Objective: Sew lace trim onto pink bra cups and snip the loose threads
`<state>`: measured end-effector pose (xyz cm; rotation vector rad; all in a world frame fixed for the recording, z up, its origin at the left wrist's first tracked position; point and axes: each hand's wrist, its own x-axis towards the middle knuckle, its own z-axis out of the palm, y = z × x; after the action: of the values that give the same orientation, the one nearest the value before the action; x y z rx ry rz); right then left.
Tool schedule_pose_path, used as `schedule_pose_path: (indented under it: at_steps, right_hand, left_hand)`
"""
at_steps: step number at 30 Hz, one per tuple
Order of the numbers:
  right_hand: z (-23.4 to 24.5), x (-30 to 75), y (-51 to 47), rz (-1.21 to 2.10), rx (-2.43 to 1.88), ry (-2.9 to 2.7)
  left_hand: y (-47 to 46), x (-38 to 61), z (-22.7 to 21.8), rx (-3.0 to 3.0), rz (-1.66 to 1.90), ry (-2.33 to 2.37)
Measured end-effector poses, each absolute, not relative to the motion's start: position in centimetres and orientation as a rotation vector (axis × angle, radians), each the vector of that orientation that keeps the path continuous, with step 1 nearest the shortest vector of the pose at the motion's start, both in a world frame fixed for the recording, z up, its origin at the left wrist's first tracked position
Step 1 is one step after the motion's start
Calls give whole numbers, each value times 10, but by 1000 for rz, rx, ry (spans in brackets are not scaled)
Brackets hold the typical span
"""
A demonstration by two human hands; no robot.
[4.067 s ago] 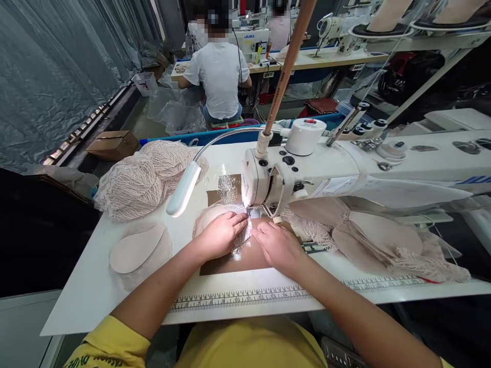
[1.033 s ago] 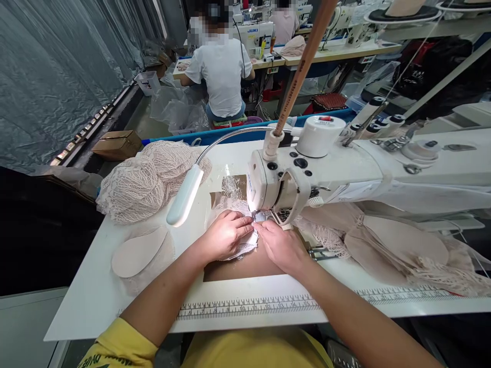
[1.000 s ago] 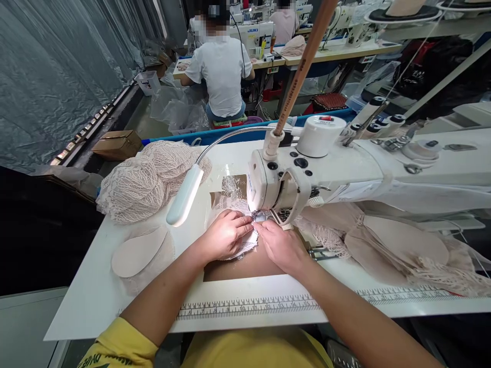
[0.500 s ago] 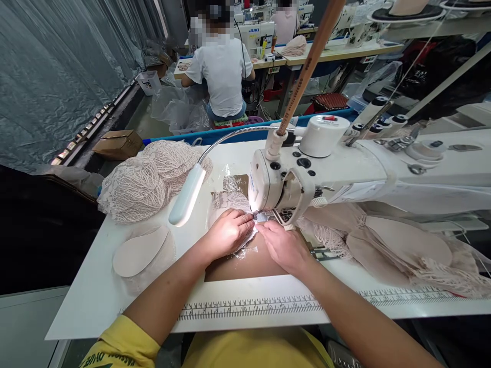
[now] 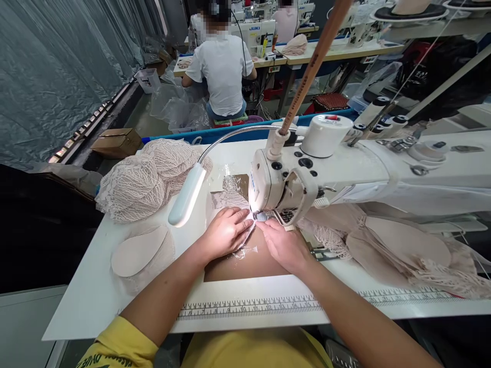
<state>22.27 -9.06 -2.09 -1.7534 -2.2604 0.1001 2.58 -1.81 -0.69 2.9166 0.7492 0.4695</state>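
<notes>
Under the head of the white sewing machine lies a piece of pale pink lace fabric, its edge running to the lit presser foot. My left hand lies on this lace just left of the foot, fingers stretched out and pressing it down. Close by on the right, my right hand has its thumb and forefinger closed at the fabric's edge beside the foot. The exact grip there is partly hidden by the fingers. Brown sheet covers the table below both hands.
A lamp on a bendy neck reaches over the table. Bundled lace sits at the back left, with beige cup-shaped pieces nearer me. More sewn pieces lie right. A ruler strip edges the front. A person sits ahead.
The lace under my left hand has shifted and turned, moving further under the machine. My left hand has moved slightly with it; my right hand stays almost in place beside the foot.
</notes>
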Motion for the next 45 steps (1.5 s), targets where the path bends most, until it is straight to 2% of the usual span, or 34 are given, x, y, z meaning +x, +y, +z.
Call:
schedule_pose_path:
  at_steps: [13, 22, 39, 45]
  right_hand:
    - [-11, 217, -95, 41, -1679, -2392]
    - [-16, 215, -92, 8, -1806, -2369]
    - [-16, 221, -96, 147, -1737, -2236]
    - [-12, 217, -96, 94, -1722, -2289]
  left_hand:
    - [-16, 19, -5, 2915, 381, 471]
    - [-24, 27, -4, 2897, 418, 615]
    - [-23, 20, -4, 2781, 520, 562]
    - [-25, 24, -5, 2827, 531, 515]
